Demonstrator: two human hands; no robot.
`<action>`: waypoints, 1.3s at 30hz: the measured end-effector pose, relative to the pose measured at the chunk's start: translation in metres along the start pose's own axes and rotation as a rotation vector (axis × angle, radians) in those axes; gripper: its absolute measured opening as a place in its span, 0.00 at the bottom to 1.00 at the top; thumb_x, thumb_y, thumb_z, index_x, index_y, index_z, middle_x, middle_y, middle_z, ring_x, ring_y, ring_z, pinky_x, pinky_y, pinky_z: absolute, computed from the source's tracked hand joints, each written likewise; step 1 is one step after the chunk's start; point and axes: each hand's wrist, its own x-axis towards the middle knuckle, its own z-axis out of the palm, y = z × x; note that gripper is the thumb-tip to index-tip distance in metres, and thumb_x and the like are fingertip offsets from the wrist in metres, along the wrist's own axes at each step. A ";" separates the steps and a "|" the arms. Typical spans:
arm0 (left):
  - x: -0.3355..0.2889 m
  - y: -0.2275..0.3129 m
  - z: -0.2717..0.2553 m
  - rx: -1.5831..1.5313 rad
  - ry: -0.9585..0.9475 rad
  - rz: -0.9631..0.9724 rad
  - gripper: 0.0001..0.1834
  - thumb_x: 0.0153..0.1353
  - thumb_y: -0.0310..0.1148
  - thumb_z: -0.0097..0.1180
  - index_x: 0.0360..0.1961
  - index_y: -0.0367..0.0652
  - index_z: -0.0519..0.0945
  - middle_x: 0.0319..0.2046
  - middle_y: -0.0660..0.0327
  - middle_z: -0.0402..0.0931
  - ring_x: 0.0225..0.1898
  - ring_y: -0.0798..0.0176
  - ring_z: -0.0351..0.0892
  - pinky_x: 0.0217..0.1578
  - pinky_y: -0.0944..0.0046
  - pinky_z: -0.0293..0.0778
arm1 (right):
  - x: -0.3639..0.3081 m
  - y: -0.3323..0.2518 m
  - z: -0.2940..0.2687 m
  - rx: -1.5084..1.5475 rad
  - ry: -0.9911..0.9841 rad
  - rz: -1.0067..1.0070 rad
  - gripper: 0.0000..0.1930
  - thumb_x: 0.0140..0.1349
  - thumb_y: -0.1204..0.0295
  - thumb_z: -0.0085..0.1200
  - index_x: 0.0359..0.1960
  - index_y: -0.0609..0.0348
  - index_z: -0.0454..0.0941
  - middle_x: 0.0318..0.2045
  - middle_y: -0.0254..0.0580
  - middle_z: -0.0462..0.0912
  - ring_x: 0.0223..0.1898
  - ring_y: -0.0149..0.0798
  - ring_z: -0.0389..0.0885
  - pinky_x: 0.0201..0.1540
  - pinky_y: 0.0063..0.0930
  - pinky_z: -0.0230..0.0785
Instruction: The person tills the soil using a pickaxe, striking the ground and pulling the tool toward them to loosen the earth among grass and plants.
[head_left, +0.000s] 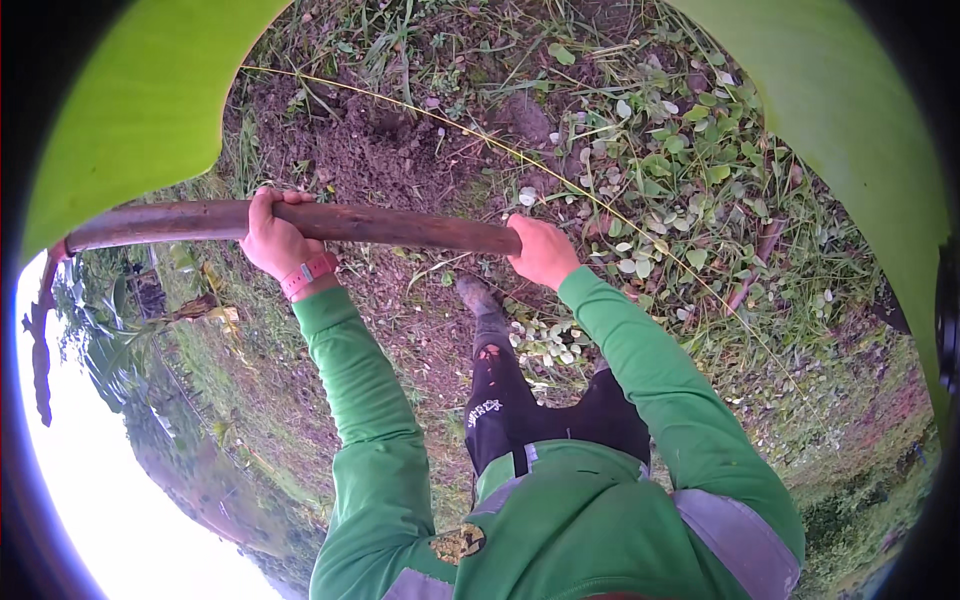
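Observation:
A digging tool with a thick, curved brown wooden handle (400, 226) is held up crosswise in front of me. Its dark, narrow, mud-caked head (40, 345) hangs at the far left; whether it is a hoe or a pick I cannot tell. My left hand (275, 240), with a pink wristband, is wrapped round the middle of the handle. Closed at the handle's right end is my right hand (543, 252). Beyond the handle lies a patch of loose dark soil (375, 165), apart from the tool.
A taut yellow string (480, 135) crosses the ground diagonally beyond my hands. Low leafy plants (660, 170) and grass grow on the right. My muddy boot (478, 297) stands below the handle. Broad-leaved plants (110, 350) are at the left, and green brim-like edges (130, 110) frame the view.

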 end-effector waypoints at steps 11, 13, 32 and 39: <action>-0.276 -0.454 -0.057 0.532 -0.035 -0.899 0.15 0.54 0.31 0.59 0.36 0.28 0.74 0.25 0.50 0.79 0.17 0.54 0.78 0.19 0.55 0.75 | -0.326 0.163 -0.027 -0.299 -0.437 0.868 0.25 0.53 0.65 0.62 0.51 0.63 0.70 0.39 0.60 0.84 0.41 0.60 0.84 0.47 0.51 0.77; -0.295 -0.427 -0.040 0.449 -0.143 -1.065 0.13 0.55 0.31 0.60 0.35 0.31 0.73 0.24 0.52 0.77 0.17 0.54 0.78 0.20 0.54 0.76 | -0.333 0.116 -0.057 -0.267 -0.526 0.912 0.27 0.55 0.64 0.62 0.51 0.68 0.67 0.37 0.65 0.83 0.39 0.62 0.84 0.45 0.52 0.77; -0.269 -0.346 -0.062 0.235 -0.168 -1.185 0.07 0.51 0.24 0.57 0.32 0.38 0.73 0.21 0.55 0.74 0.21 0.55 0.74 0.25 0.53 0.77 | -0.417 0.147 0.042 -0.253 -0.162 0.893 0.17 0.53 0.68 0.64 0.41 0.54 0.71 0.34 0.53 0.83 0.38 0.60 0.83 0.42 0.54 0.75; -0.179 -0.142 -0.002 0.071 -0.170 -0.452 0.09 0.57 0.21 0.57 0.38 0.38 0.71 0.23 0.57 0.73 0.22 0.58 0.77 0.27 0.55 0.79 | -0.268 0.141 0.029 0.016 0.074 0.397 0.18 0.50 0.73 0.65 0.42 0.56 0.73 0.36 0.53 0.81 0.42 0.60 0.80 0.45 0.51 0.72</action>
